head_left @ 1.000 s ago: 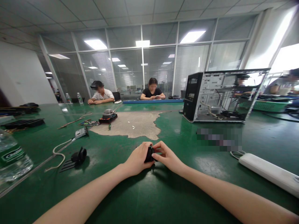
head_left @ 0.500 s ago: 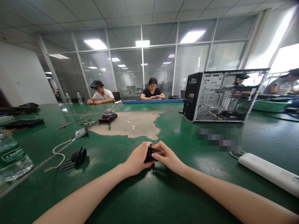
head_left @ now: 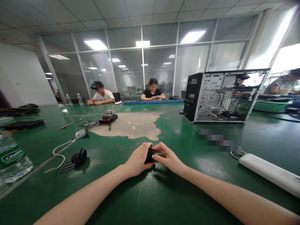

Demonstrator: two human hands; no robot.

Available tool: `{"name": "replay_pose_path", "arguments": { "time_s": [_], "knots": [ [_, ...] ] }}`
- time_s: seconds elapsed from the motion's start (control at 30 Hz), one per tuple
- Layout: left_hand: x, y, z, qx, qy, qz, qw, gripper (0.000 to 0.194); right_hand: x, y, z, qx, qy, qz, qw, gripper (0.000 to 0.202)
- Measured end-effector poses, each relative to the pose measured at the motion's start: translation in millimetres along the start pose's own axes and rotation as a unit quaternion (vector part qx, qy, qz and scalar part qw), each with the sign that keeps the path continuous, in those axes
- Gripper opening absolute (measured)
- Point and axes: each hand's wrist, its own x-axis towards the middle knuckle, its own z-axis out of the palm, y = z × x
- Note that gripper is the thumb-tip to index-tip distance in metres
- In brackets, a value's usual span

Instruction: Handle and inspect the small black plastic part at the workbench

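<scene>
A small black part (head_left: 149, 157), its exact kind unclear, is held just over the green tabletop (head_left: 150, 200). My left hand (head_left: 137, 158) is wrapped round its left side, fingers over the top and thumb below. From the right, my right hand (head_left: 167, 157) pinches at the part's right face with thumb and fingertips. Between them the hands cover most of it. Left of my hands lies another black plastic piece (head_left: 79, 157) with a round head and flat prongs.
An opened computer case (head_left: 194, 97) stands at the right, near a white power strip (head_left: 269, 172). A water bottle (head_left: 14, 157) is at the left edge. A circuit board (head_left: 90, 123) and a black-and-orange device (head_left: 108, 117) lie farther back. Two people sit across the table.
My hands and the black part have hardly moved. The right fingertips have shifted very slightly against the part.
</scene>
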Motion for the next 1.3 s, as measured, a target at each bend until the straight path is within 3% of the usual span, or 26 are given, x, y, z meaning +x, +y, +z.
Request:
{"name": "replay_pose_path", "arguments": {
  "time_s": [0.73,0.97,1.3],
  "knots": [
    [-0.3,0.0,-1.1,-0.006,0.001,0.0,1.0,0.056,2.0,4.9,-0.5,-0.029,0.004,0.011,1.0,0.026],
    [0.6,-0.3,-2.0,-0.006,-0.005,-0.006,1.0,0.058,2.2,1.3,-1.0,-0.008,-0.019,0.013,1.0,0.024],
    [4.1,-2.7,-3.8,-0.015,-0.013,-0.019,1.0,0.057,8.8,4.9,-1.6,-0.012,0.002,0.037,0.999,0.023]
  ]
}}
